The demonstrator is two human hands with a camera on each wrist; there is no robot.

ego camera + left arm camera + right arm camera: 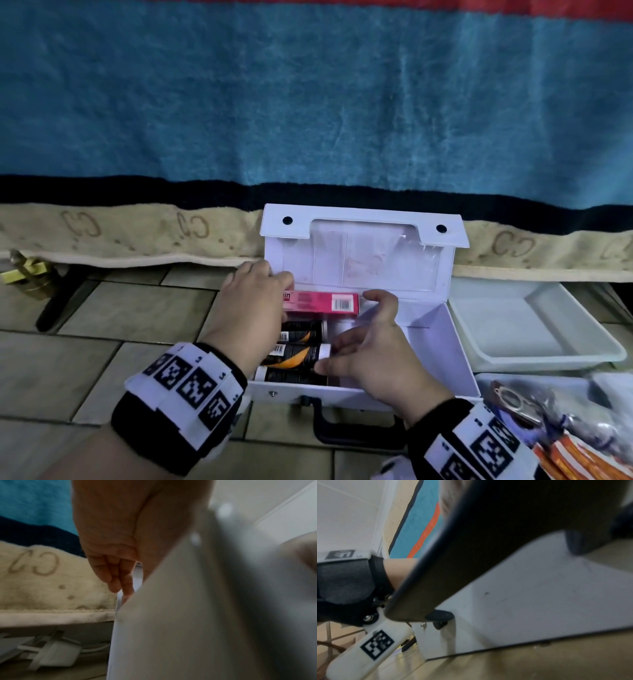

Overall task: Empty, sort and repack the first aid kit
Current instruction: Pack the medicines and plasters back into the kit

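The white first aid kit [442, 342] stands open on the tiled floor, its lid [376, 260] leaning back against a blanket. A pink box [322, 303] lies along the back of the kit. In front of it lie three black tubes with orange marks [298, 354]. My left hand [270, 284] curls its fingers over the pink box's left end. My right hand [356, 339] is spread above the tubes, fingertips touching a tube's white cap, thumb near the pink box's right end. The left wrist view shows curled fingers [111, 572] at the kit's wall [171, 628]. The right wrist view shows only the kit's black handle [471, 547].
An empty white tray [534, 329] sits right of the kit. In front of that tray, a second tray [534, 383] holds packets, with orange sachets [575, 459] beside it. A brass padlock [27, 274] lies far left. The blue blanket [308, 102] hangs behind.
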